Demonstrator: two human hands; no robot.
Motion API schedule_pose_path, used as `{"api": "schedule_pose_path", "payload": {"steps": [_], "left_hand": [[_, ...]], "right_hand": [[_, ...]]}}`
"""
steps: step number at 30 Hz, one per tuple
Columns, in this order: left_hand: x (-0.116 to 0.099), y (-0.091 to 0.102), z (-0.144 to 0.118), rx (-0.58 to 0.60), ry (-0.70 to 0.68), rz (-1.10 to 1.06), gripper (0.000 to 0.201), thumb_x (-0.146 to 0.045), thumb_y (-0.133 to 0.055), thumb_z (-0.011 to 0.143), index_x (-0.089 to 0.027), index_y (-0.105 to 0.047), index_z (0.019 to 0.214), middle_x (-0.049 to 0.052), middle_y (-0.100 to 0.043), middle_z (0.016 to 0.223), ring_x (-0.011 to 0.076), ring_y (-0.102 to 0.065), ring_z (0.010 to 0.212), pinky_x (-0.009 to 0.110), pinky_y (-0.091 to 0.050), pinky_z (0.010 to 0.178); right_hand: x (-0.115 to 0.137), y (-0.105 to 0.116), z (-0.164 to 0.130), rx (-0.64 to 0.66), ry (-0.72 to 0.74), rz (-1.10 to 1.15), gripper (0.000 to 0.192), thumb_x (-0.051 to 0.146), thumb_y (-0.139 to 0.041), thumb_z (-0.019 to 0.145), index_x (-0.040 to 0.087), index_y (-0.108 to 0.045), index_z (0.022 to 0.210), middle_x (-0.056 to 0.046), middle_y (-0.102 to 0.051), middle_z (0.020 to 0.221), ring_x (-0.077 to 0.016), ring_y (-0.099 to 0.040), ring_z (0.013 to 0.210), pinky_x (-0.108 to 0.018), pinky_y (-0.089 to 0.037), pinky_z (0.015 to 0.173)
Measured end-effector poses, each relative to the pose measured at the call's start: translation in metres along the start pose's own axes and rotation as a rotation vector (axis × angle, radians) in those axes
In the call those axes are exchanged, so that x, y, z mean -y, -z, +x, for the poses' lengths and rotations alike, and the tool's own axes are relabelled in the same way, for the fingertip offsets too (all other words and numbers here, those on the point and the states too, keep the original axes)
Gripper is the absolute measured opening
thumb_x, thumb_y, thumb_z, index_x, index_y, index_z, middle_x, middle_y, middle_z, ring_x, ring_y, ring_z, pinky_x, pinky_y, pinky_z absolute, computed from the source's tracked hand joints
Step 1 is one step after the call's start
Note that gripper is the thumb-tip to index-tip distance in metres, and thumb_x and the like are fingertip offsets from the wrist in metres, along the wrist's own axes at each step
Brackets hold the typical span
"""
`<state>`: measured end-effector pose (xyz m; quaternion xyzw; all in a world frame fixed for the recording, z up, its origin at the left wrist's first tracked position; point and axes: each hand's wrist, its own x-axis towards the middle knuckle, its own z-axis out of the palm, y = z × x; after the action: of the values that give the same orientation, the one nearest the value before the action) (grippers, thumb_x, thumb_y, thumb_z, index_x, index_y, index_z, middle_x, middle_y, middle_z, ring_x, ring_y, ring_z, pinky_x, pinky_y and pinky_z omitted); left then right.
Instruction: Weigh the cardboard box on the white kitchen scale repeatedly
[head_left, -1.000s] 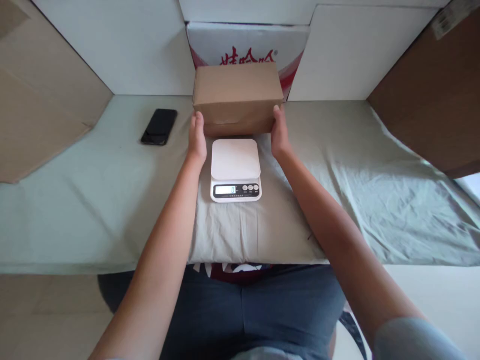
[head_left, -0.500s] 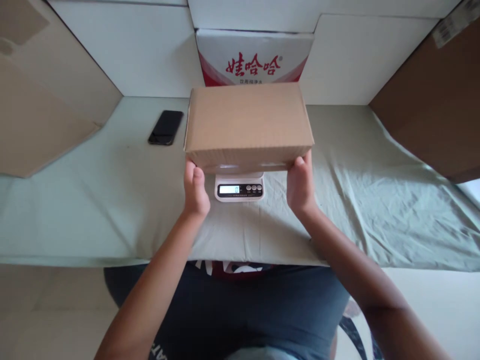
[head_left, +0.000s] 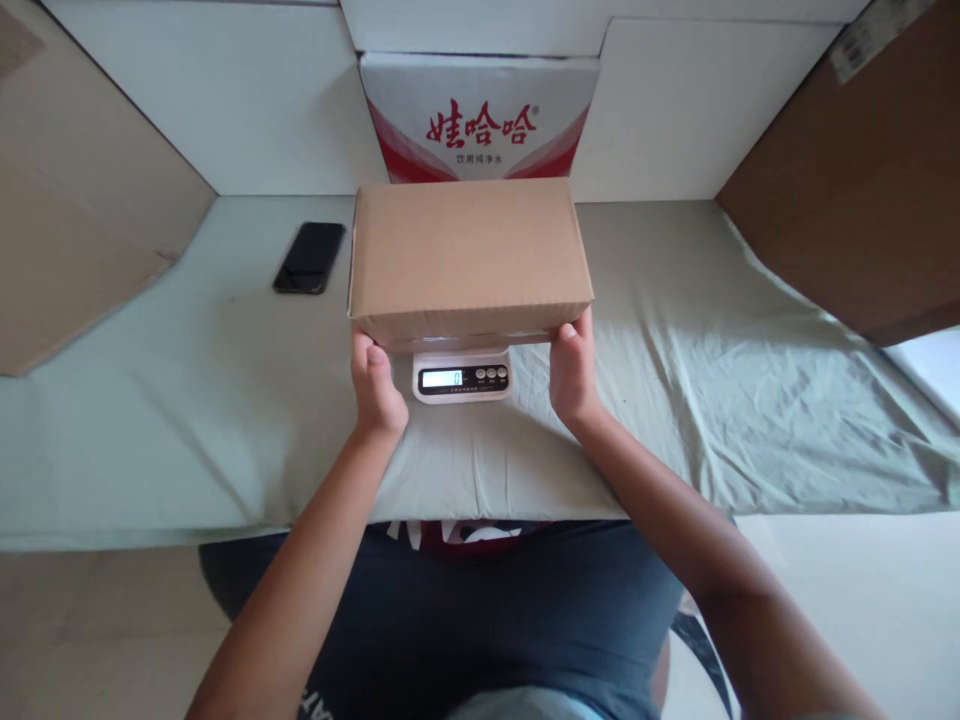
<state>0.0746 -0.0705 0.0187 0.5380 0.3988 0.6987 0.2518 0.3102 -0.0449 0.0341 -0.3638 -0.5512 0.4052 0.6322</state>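
Observation:
A closed brown cardboard box is held between my two hands, over a small white digital scale. My left hand grips the box's near left corner, thumb on the front side and fingers hidden beneath. At the near right corner my right hand grips in the same way. The scale's lit display reads 0, with round buttons beside it. Its weighing plate is mostly hidden under the box, and whether the two touch is hard to see.
A black phone lies left of the box on the green cloth. Behind stands a white and red carton with red characters. Large cardboard pieces rise at the left and right, with white panels at the back.
The box sits slightly lower over the scale, with both hands keeping their hold. The whole view has shifted a little, so most things appear further left. The display still shows 0.

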Motion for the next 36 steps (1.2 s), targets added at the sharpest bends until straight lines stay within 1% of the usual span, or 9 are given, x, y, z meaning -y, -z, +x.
{"api": "schedule_pose_path", "payload": {"steps": [5,10,15,18,24,30,36], "left_hand": [[0.0,0.0,0.002,-0.006,0.021,0.006,0.065,-0.074,-0.046,0.1,-0.025,-0.068,0.137,0.012,-0.069,0.143,0.0308,-0.061,0.144,0.044,-0.047,0.121],[0.0,-0.002,0.004,-0.007,0.006,-0.004,0.064,-0.074,-0.045,0.101,-0.024,-0.069,0.134,0.012,-0.07,0.141,0.0301,-0.064,0.138,0.044,-0.046,0.121],[0.0,-0.001,0.004,-0.02,0.039,0.018,0.066,-0.077,-0.047,0.098,-0.025,-0.069,0.133,0.012,-0.071,0.138,0.031,-0.062,0.14,0.044,-0.044,0.124],[0.001,-0.001,0.004,-0.016,0.046,0.017,0.064,-0.076,-0.047,0.099,-0.026,-0.069,0.134,0.011,-0.07,0.14,0.0303,-0.061,0.142,0.043,-0.044,0.124],[0.002,0.0,0.004,-0.011,0.047,0.039,0.066,-0.076,-0.045,0.1,-0.025,-0.068,0.136,0.012,-0.071,0.139,0.0294,-0.064,0.137,0.044,-0.046,0.121],[0.002,0.001,0.004,-0.012,0.055,0.039,0.066,-0.077,-0.047,0.099,-0.026,-0.067,0.136,0.012,-0.069,0.142,0.031,-0.062,0.141,0.045,-0.043,0.124],[0.005,0.001,0.005,-0.009,0.053,0.015,0.061,-0.072,-0.047,0.101,-0.027,-0.066,0.138,0.012,-0.07,0.141,0.0296,-0.063,0.14,0.043,-0.045,0.121]], "right_hand": [[-0.004,0.002,0.0,0.014,0.011,0.003,0.072,0.071,-0.053,0.091,0.044,-0.044,0.157,0.003,-0.052,0.167,-0.0314,-0.043,0.161,-0.056,-0.033,0.138],[-0.007,0.002,0.0,0.026,0.024,0.014,0.067,0.07,-0.051,0.093,0.043,-0.048,0.155,0.003,-0.05,0.168,-0.0301,-0.043,0.161,-0.054,-0.031,0.139],[-0.009,0.002,0.002,0.016,-0.004,0.033,0.07,0.072,-0.053,0.091,0.041,-0.049,0.154,0.002,-0.052,0.167,-0.0301,-0.043,0.161,-0.053,-0.031,0.139],[-0.01,0.002,0.003,0.02,0.0,0.045,0.067,0.072,-0.051,0.093,0.041,-0.051,0.153,0.001,-0.053,0.167,-0.0296,-0.043,0.162,-0.052,-0.029,0.14],[-0.012,0.002,0.005,0.006,-0.017,0.01,0.071,0.075,-0.051,0.09,0.04,-0.051,0.152,-0.001,-0.054,0.166,-0.0292,-0.044,0.161,-0.051,-0.032,0.139],[-0.011,0.001,0.005,0.017,-0.028,0.022,0.071,0.073,-0.052,0.091,0.039,-0.05,0.153,0.0,-0.052,0.169,-0.0286,-0.045,0.161,-0.051,-0.032,0.139],[-0.008,0.001,0.005,0.033,-0.025,0.043,0.067,0.069,-0.054,0.092,0.04,-0.051,0.152,0.001,-0.052,0.169,-0.0276,-0.045,0.161,-0.05,-0.03,0.14]]}}
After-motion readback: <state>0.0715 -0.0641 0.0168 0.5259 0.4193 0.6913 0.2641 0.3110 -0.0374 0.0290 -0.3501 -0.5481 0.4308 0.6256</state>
